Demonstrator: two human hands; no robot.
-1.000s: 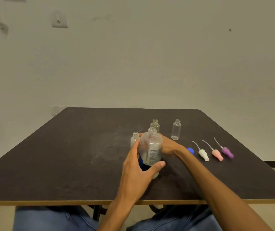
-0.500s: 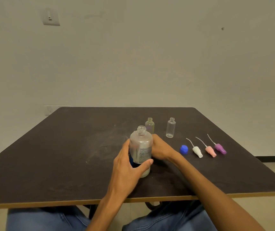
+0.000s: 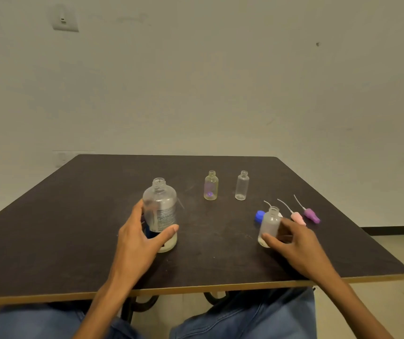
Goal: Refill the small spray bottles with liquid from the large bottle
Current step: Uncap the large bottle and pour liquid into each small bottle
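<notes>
2 hands are on bottles. My left hand has its grip wrapped around the lower body of the large bottle, thumb across the front and fingers behind; the bottle stands upright and uncapped on the dark surface, with a little pale liquid at its base. My right hand has its grip closed on a small frosted bottle, thumb low on its front, the bottle upright and open-necked; I cannot tell whether its base rests on the surface.

Just behind that small bottle lie a blue cap and a white spray top that is mostly hidden by it. To the right lie a pink spray top and a purple spray top, each on its side with its thin tube pointing away from me.

Farther back, between the 2 hands, 2 more small bottles stand upright without caps: a yellowish one and, near it to the right, a clear one. Both are well apart from either hand.

Below the near edge of the surface I see blue jeans.
</notes>
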